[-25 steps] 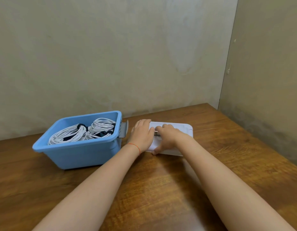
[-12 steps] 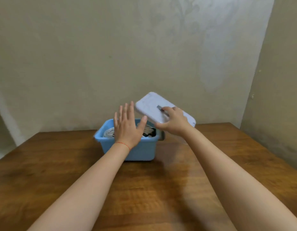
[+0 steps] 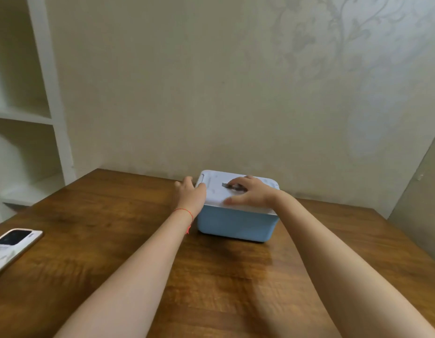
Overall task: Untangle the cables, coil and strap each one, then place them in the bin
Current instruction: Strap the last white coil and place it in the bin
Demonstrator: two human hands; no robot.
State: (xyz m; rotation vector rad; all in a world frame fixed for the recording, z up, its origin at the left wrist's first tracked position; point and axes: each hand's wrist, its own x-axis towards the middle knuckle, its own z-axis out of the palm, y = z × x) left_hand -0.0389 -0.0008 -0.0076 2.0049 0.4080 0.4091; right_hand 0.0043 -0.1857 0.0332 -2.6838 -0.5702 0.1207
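The blue bin [image 3: 236,225] stands on the wooden table near the back wall, covered by its white lid [image 3: 216,191]. The cables inside are hidden under the lid. My right hand [image 3: 250,191] lies on top of the lid, its fingers curled round the small grey handle [image 3: 227,185] in the lid's middle, thumb stretched along the front edge. My left hand [image 3: 188,193] rests against the bin's left end at the lid's rim, fingers hidden behind it.
A phone [image 3: 10,247] in a pale case lies at the table's left edge. White shelving [image 3: 23,113] stands to the left of the table. The wall runs close behind the bin, and another wall closes the right side.
My right hand lifted the lid off the table, carried it left and set it down on the bin, covering the cables. My left hand moved from the lid to the bin's left end.
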